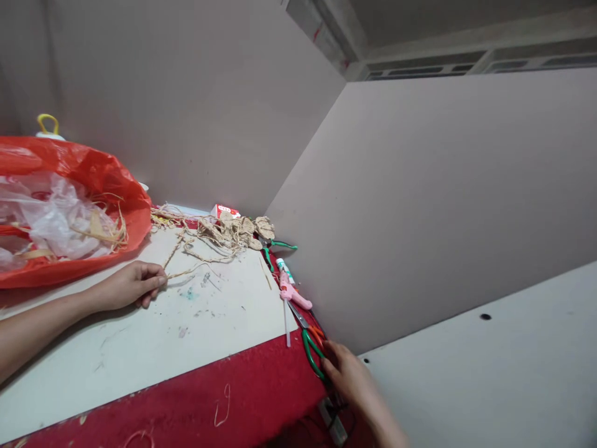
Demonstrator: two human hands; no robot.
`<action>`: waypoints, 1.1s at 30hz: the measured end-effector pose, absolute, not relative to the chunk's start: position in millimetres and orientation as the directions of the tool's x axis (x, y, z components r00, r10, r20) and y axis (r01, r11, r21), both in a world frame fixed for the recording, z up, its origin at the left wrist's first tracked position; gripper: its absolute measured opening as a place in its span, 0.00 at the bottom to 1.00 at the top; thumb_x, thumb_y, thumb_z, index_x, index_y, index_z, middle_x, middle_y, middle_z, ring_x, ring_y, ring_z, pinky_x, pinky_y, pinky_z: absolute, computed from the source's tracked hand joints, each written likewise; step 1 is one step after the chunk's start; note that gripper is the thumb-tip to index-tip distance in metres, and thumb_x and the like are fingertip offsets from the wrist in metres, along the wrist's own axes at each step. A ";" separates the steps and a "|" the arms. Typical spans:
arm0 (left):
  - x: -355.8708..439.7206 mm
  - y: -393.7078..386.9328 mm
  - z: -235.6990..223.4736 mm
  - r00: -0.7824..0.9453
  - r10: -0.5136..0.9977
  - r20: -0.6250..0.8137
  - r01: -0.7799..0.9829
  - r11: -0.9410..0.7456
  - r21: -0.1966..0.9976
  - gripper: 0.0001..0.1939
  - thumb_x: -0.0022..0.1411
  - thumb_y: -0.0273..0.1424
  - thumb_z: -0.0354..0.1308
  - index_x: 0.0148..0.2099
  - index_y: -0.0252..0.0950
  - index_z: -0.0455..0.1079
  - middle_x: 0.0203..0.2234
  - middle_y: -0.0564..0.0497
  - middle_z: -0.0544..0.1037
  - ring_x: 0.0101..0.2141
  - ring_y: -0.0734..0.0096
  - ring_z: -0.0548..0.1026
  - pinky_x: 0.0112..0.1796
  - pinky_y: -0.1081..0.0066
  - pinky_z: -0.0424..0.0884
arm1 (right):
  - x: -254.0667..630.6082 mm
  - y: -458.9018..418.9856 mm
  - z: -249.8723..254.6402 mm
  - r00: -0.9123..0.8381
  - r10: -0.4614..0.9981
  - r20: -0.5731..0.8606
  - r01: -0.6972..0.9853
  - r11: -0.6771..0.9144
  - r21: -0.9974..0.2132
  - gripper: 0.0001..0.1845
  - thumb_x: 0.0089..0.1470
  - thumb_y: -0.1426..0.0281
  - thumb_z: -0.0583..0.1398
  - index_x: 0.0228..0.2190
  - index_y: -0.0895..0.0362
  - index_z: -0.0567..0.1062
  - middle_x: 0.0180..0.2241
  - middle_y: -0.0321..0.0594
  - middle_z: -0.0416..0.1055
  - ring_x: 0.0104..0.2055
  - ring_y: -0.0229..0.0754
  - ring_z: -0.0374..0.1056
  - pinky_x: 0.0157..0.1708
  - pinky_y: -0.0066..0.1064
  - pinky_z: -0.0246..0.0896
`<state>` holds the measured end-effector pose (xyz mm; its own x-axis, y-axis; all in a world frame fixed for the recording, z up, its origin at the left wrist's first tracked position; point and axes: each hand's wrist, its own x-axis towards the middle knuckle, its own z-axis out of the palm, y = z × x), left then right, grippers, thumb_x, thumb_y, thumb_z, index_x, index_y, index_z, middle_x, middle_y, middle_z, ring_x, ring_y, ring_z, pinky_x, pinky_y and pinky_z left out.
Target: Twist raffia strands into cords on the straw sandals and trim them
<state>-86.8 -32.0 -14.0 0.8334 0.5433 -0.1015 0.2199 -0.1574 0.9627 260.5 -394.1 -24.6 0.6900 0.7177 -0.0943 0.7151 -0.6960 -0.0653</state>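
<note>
My left hand (135, 285) is closed over the white board, its thumb and fingers pinching a thin braided straw cord (175, 252). Loose strands stick out to the right of the fingertips. The cord runs back toward a tangle of straw braid (228, 233) with coiled flat pieces. At the table's right edge, my right hand (347, 373) has its thumb and forefinger at the handles of the green-handled scissors (311, 354). Orange handles (316, 335) lie right beside the green ones. The other fingers of that hand are partly hidden.
An orange-red plastic bag (133, 218) with clear plastic and straw stands at left. A pink glue gun (293, 294), glue stick tube (283, 269) and green-handled pliers (268, 255) line the right edge by a grey partition (396, 205). Below is a power strip (332, 423).
</note>
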 end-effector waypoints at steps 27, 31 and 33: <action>-89.8 -31.1 -14.5 0.845 0.532 -0.065 0.188 -0.182 0.965 0.18 0.54 0.46 0.56 0.27 0.35 0.63 0.17 0.54 0.68 0.15 0.78 0.66 0.17 0.77 0.59 | 256.5 -391.9 39.8 0.646 0.695 -0.315 0.743 -0.667 0.052 0.07 0.42 0.69 0.58 0.23 0.57 0.75 0.25 0.41 0.75 0.28 0.43 0.69 0.25 0.28 0.52; -89.9 -32.7 -12.5 0.846 0.530 -0.064 0.178 -0.166 0.970 0.19 0.53 0.46 0.57 0.26 0.34 0.63 0.16 0.55 0.68 0.16 0.78 0.66 0.18 0.76 0.60 | 257.1 -412.2 51.0 0.686 0.657 -0.314 0.697 -0.717 0.023 0.14 0.45 0.60 0.57 0.18 0.57 0.73 0.20 0.41 0.72 0.24 0.42 0.65 0.23 0.29 0.50; -90.1 -32.4 -13.3 0.847 0.528 -0.058 0.174 -0.173 0.970 0.19 0.53 0.46 0.56 0.26 0.35 0.63 0.17 0.55 0.68 0.15 0.78 0.66 0.19 0.76 0.60 | 254.9 -425.0 54.4 0.705 0.640 -0.304 0.660 -0.750 -0.049 0.16 0.45 0.57 0.57 0.17 0.57 0.72 0.20 0.40 0.70 0.24 0.42 0.64 0.24 0.29 0.51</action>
